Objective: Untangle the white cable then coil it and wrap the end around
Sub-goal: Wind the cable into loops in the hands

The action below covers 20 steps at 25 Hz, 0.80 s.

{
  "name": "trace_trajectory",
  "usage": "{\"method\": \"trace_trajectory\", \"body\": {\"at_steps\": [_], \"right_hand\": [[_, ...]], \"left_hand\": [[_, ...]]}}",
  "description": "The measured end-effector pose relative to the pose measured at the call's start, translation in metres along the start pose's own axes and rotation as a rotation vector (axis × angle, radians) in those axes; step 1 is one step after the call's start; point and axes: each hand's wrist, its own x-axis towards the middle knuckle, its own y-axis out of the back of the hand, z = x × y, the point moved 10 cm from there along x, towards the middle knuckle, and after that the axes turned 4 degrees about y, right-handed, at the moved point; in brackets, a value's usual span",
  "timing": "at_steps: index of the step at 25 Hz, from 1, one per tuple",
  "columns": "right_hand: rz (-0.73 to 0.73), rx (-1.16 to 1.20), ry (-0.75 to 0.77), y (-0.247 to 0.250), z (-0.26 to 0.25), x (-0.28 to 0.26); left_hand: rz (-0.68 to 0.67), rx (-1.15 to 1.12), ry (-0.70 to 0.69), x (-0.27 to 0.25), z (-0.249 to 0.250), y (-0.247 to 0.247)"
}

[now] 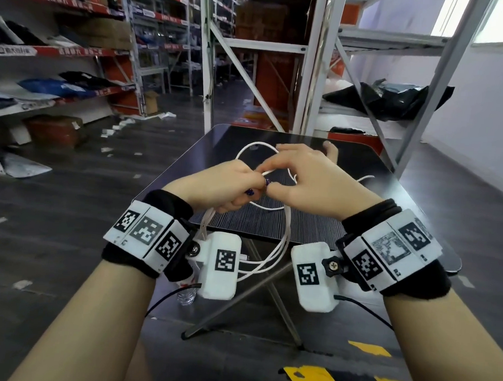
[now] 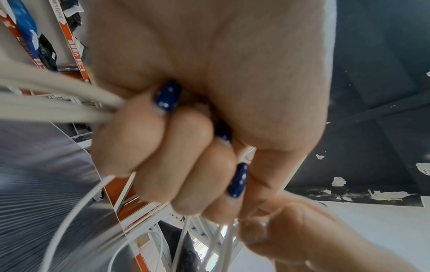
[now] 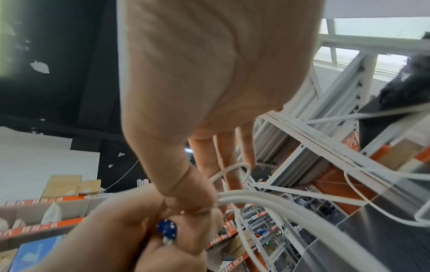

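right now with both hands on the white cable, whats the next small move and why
Probably lay the loop the right hand pinches into the left hand, whose fist already bunches strands of the white cable. One loose loop lies over the table, uncoiled.

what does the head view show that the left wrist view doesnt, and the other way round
Only the head view shows the whole layout: the dark table, cable loops hanging below its front edge, and the right hand with its fingers spread.

Only the left wrist view shows the left hand from beneath, fingers curled round several strands.

Both show the white cable gripped in the left hand, with the right hand's fingertips beside it.
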Motion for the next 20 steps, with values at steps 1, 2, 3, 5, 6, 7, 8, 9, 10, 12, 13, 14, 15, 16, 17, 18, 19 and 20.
{"method": "trace_trajectory", "body": {"at_steps": [1,2,3,5,6,7,8,9,10,12,13,14,15,16,17,18,19,20], "right_hand": [[-0.001,-0.034,-0.004,0.001,0.001,-0.001],[0.023,-0.055,0.01,0.004,-0.001,-0.001],[0.065,-0.066,0.019,0.007,0.0,-0.001],[0.149,-0.076,0.005,0.015,0.011,-0.001],[0.185,-0.055,-0.014,0.019,0.02,-0.002],[0.215,0.001,-0.037,0.022,0.031,-0.004],[0.237,0.089,-0.063,0.024,0.043,-0.007],[0.246,0.179,-0.087,0.023,0.053,-0.01],[0.25,0.24,-0.101,0.022,0.06,-0.012],[0.276,0.279,-0.1,0.024,0.067,-0.014],[0.299,0.284,-0.099,0.027,0.07,-0.016],[0.328,0.283,-0.103,0.032,0.074,-0.018],[0.366,0.274,-0.114,0.038,0.078,-0.022],[0.41,0.261,-0.134,0.045,0.085,-0.027],[0.451,0.252,-0.159,0.05,0.094,-0.032],[0.482,0.255,-0.183,0.053,0.103,-0.038],[0.498,0.275,-0.205,0.054,0.112,-0.042],[0.496,0.301,-0.223,0.051,0.12,-0.045]], "left_hand": [[0.007,0.006,0.0,0.001,-0.001,0.001],[0.013,0.01,-0.003,0.002,-0.001,0.002],[0.019,0.012,-0.012,0.002,-0.001,0.003],[0.044,0.006,-0.037,0.002,0.001,0.007],[0.066,-0.006,-0.046,0.001,0.0,0.011],[0.09,-0.025,-0.052,0.001,-0.001,0.016],[0.113,-0.045,-0.06,0.002,-0.002,0.02],[0.136,-0.055,-0.067,0.003,-0.004,0.023],[0.158,-0.053,-0.071,0.003,-0.004,0.026],[0.187,-0.048,-0.078,0.006,-0.004,0.026],[0.195,-0.059,-0.085,0.007,-0.003,0.025],[0.204,-0.077,-0.093,0.007,-0.002,0.026],[0.216,-0.097,-0.101,0.007,0.0,0.027],[0.233,-0.116,-0.112,0.007,0.0,0.03],[0.252,-0.134,-0.125,0.006,0.0,0.033],[0.271,-0.153,-0.138,0.006,0.0,0.036],[0.292,-0.174,-0.15,0.005,-0.001,0.039],[0.315,-0.197,-0.159,0.005,-0.002,0.042]]}}
